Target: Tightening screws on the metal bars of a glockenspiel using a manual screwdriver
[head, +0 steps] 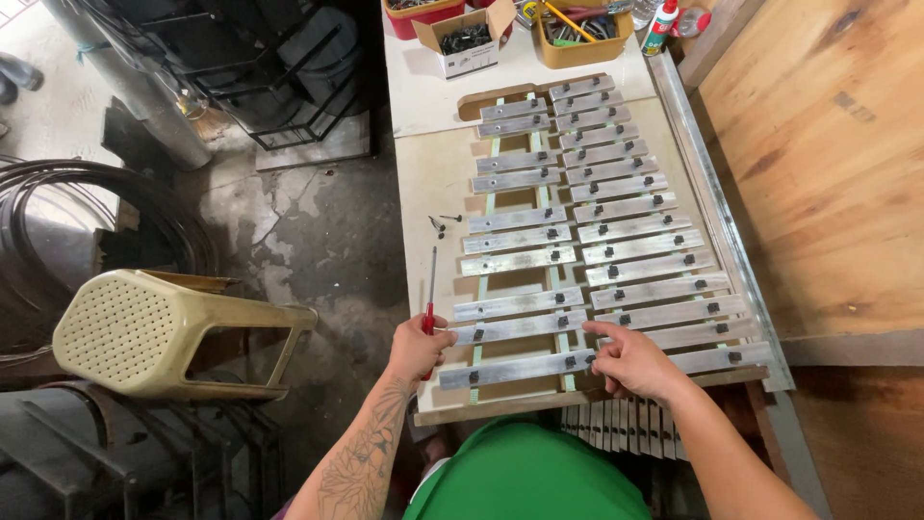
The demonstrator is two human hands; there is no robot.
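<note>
Your hands on the nearest bar, bottom centre.
Left hand (416,349) grips a screwdriver (430,297); right hand (626,360) pinches the bar (520,368), fingers together.

bare strip of white table (428,183) ran open left of the metal bars (587,226) | loose screws (442,224) and red-handled screwdriver (430,289) lay on that strip | boxes (469,39) and yellow tray (577,34) blocked the far end | metal rail (717,207) and wooden board (828,144) closed the right | toppled plastic stool (144,332) stood in the floor gap left
</note>
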